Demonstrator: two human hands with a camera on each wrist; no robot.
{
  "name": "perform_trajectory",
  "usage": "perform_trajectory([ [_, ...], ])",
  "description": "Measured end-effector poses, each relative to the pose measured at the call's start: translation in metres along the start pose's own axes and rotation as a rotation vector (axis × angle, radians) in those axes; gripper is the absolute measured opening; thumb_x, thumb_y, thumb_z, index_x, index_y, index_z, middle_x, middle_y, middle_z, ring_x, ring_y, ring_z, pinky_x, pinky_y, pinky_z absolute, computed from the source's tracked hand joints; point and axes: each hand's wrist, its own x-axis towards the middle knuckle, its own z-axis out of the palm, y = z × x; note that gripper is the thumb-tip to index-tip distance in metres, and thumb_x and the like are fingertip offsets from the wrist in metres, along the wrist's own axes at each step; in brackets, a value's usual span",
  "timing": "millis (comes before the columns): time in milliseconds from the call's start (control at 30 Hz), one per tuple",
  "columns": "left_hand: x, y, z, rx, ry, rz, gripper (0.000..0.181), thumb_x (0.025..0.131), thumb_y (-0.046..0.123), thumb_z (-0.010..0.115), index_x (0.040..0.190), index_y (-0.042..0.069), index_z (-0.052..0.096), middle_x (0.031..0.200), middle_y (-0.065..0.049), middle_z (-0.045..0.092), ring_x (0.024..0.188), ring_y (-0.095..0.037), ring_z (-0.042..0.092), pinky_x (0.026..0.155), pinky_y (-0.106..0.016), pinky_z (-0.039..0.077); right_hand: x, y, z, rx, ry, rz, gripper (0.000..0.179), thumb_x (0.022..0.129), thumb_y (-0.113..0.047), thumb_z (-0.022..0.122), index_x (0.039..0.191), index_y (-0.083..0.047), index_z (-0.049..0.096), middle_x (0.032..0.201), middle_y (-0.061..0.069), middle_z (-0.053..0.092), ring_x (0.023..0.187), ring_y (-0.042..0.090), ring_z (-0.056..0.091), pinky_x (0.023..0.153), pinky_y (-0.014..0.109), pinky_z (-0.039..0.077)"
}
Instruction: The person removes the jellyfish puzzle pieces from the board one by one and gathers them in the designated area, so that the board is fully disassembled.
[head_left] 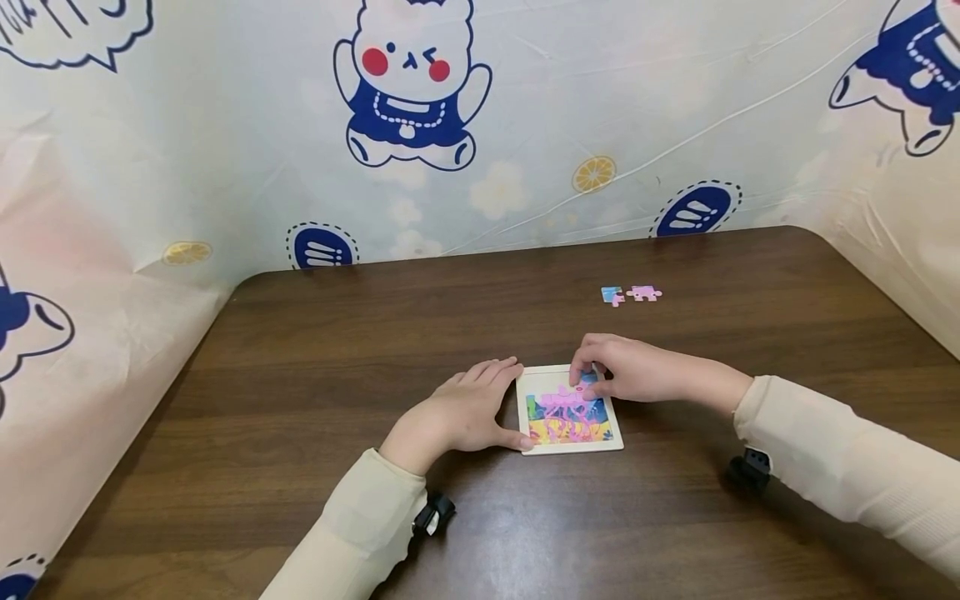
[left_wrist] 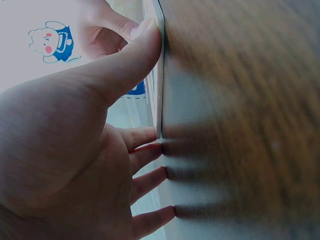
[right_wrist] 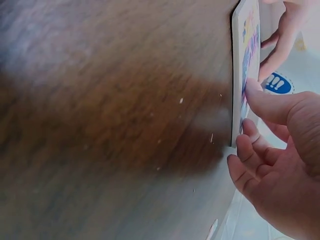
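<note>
The puzzle [head_left: 558,412], a pink figure over blue and yellow, lies flat on the tabletop [head_left: 300,375] in a square white frame, its upper left part showing a pale, bare strip. Well beyond its far edge, a blue-and-pink piece [head_left: 611,294] and a pink knobbed piece [head_left: 643,292] lie flat, just beside each other.

The left grip [head_left: 465,417] bars the left side of the puzzle frame [head_left: 577,447], while the right grip [head_left: 630,369] covers its far right corner. Between them, a narrow gap leads in over the far edge. The near edge can be reached across the surface [head_left: 322,333], between the two sleeves [head_left: 360,517]. A backdrop [head_left: 540,167] limits passage behind and on both sides.
</note>
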Motion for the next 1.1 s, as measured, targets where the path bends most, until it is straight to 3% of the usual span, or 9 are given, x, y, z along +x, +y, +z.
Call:
perform_trajectory([
  [700, 0.0002, -0.0020, 0.0010, -0.015, 0.006, 0.010, 0.099, 0.083, 0.059, 0.071, 0.157, 0.012, 0.026, 0.163, -0.004, 0.022, 0.149, -0.025, 0.019, 0.118, -0.048, 0.022, 0.0041, -0.0037, 0.0016, -0.056, 0.027, -0.024, 0.018, 0.084, -0.007, 0.079, 0.092, -0.018, 0.066, 0.093, 0.000, 0.053, 0.088, 0.019, 0.050, 0.076, 0.033, 0.047],
  [900, 0.0047, -0.0059, 0.0068, -0.010, 0.006, 0.007, 0.101, 0.083, 0.062, 0.070, 0.158, 0.014, 0.023, 0.164, -0.003, 0.020, 0.149, -0.024, 0.018, 0.118, -0.049, 0.021, 0.0025, -0.0024, 0.0039, -0.049, 0.066, -0.047, 0.024, 0.083, -0.006, 0.079, 0.102, -0.015, 0.067, 0.093, 0.000, 0.054, 0.088, 0.019, 0.050, 0.076, 0.033, 0.047],
  [1100, 0.0002, -0.0015, 0.0015, -0.014, 0.005, 0.003, 0.099, 0.083, 0.060, 0.071, 0.157, 0.014, 0.025, 0.163, -0.003, 0.021, 0.149, -0.024, 0.019, 0.118, -0.048, 0.023, 0.0020, -0.0023, 0.0055, -0.059, 0.107, -0.005, 0.031, 0.082, -0.009, 0.081, 0.108, -0.009, 0.064, 0.091, 0.000, 0.053, 0.086, 0.018, 0.050, 0.076, 0.033, 0.047],
])
